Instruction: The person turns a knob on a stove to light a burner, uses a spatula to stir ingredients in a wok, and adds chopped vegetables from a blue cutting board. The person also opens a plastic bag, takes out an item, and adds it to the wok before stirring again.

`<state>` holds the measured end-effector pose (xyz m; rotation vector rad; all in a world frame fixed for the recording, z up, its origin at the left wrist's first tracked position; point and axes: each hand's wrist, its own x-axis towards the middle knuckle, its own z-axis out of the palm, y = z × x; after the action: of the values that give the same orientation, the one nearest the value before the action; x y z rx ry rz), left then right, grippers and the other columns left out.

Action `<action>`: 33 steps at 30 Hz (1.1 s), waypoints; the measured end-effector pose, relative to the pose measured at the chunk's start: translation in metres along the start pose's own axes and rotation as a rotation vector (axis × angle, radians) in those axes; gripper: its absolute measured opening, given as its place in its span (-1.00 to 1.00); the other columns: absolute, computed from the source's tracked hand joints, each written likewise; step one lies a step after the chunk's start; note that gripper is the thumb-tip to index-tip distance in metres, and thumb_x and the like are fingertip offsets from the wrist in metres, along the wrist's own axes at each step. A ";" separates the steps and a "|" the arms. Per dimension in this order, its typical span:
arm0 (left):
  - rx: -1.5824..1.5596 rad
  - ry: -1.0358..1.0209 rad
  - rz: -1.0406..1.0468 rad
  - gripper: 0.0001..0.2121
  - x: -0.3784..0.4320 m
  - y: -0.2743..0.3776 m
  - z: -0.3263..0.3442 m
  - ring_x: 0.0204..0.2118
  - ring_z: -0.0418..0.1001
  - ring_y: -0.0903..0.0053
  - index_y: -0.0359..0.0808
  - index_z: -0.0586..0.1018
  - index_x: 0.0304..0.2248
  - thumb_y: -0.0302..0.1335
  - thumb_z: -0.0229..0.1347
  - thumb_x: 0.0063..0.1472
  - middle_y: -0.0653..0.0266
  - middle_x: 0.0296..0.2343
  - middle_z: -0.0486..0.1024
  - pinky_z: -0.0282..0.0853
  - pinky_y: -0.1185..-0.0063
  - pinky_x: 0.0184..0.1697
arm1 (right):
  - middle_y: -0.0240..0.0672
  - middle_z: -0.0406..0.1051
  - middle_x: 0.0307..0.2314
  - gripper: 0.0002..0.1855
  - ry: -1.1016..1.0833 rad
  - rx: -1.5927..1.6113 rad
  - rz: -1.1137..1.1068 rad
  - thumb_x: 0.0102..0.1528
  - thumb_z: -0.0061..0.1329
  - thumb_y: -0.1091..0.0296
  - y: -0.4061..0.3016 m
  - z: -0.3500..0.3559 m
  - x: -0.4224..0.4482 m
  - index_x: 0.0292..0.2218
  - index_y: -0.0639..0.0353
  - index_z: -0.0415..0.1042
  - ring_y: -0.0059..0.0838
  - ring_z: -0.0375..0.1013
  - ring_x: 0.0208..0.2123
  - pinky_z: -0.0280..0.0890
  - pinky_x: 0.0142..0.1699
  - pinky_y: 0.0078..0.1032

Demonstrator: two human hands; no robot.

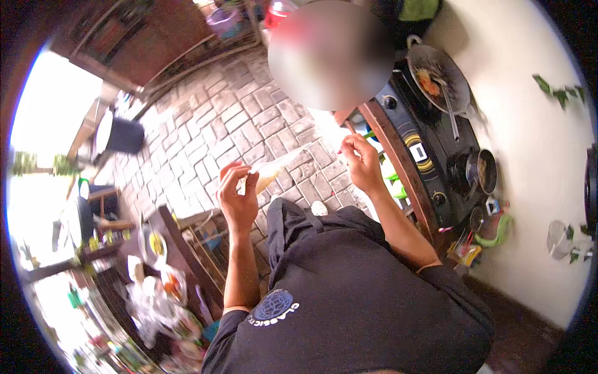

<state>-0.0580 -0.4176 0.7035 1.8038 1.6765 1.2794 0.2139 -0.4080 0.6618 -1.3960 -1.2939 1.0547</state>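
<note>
My left hand is raised over the paved floor, its thumb and fingers closed on a clear plastic bag with something pale yellowish in it. The bag stretches out from that hand to the right. My right hand is held up beside the wooden edge of the stove counter, fingers curled; whether anything thin is between them cannot be told. To the right on the gas stove sits a wok with orange-red food and a metal spatula. A small saucepan stands on the nearer burner.
A wooden table at lower left holds plastic bags and a plate of food. A dark bucket stands on the brick paving. Packets and a green-handled item lie near the stove's close end. A blurred round patch hides the top centre.
</note>
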 end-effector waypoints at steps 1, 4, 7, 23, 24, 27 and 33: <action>-0.004 -0.032 0.018 -0.91 0.031 -0.003 0.034 -0.25 0.46 0.29 -0.40 0.53 -0.49 -0.57 0.18 -0.02 0.15 -0.50 0.51 0.33 0.46 -0.18 | -0.39 0.32 -0.42 -0.83 0.062 0.002 0.010 0.04 0.00 0.41 0.025 -0.021 0.025 -0.33 0.25 0.33 -0.64 0.29 -0.44 0.22 -0.42 -0.62; -0.075 -0.215 -0.009 -0.91 0.095 -0.026 0.137 -0.26 0.46 0.28 -0.41 0.53 -0.48 -0.61 0.17 -0.06 0.12 -0.50 0.50 0.33 0.46 -0.20 | -0.13 0.41 -0.46 -0.72 0.313 -0.587 0.064 -0.02 0.00 0.30 0.099 -0.086 0.090 -0.26 0.21 0.34 -0.18 0.45 -0.38 0.34 -0.25 -0.30; -0.147 -0.386 0.013 -0.88 0.148 -0.055 0.231 -0.25 0.45 0.28 -0.38 0.54 -0.48 -0.67 0.15 -0.10 0.12 -0.49 0.50 0.33 0.46 -0.18 | -0.13 0.46 -0.50 -0.62 0.374 -1.135 0.401 0.02 -0.04 0.02 0.147 -0.144 0.190 -0.31 0.18 0.41 -0.09 0.48 -0.43 0.36 -0.31 -0.20; -0.274 -0.920 0.402 -0.81 0.325 -0.163 0.471 -0.26 0.44 0.26 -0.28 0.54 -0.50 -0.70 0.13 -0.20 0.28 -0.49 0.53 0.33 0.43 -0.18 | -0.13 0.46 -0.64 -0.61 0.335 -1.517 0.518 0.05 -0.13 0.07 0.273 -0.220 0.412 -0.61 0.13 0.53 -0.10 0.49 -0.57 0.38 -0.45 -0.23; -0.283 -0.905 0.411 -0.82 0.319 -0.175 0.480 -0.26 0.45 0.27 -0.28 0.54 -0.51 -0.70 0.13 -0.19 0.28 -0.49 0.53 0.33 0.44 -0.18 | -0.10 0.46 -0.63 -0.60 0.322 -1.485 0.535 0.06 -0.13 0.08 0.281 -0.220 0.414 -0.61 0.15 0.53 -0.10 0.49 -0.57 0.38 -0.45 -0.22; -0.274 -0.901 0.334 -0.87 0.291 -0.216 0.503 -0.24 0.43 0.27 -0.27 0.53 -0.52 -0.64 0.18 -0.14 0.34 -0.49 0.53 0.29 0.40 -0.15 | -0.06 0.46 -0.62 -0.60 0.293 -1.504 0.565 0.07 -0.16 0.10 0.303 -0.216 0.417 -0.59 0.17 0.53 -0.09 0.50 -0.56 0.39 -0.42 -0.20; -0.337 -0.922 0.259 -0.85 0.221 -0.288 0.546 -0.25 0.44 0.26 -0.34 0.54 -0.49 -0.69 0.15 -0.17 0.22 -0.49 0.53 0.33 0.42 -0.15 | -0.07 0.46 -0.60 -0.61 0.408 -1.614 0.533 0.05 -0.16 0.09 0.366 -0.196 0.398 -0.57 0.17 0.53 -0.07 0.50 -0.55 0.40 -0.42 -0.22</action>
<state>0.1797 0.0192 0.2766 1.9690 0.7015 0.5705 0.5094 -0.0311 0.3435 -3.0230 -1.4419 -0.3067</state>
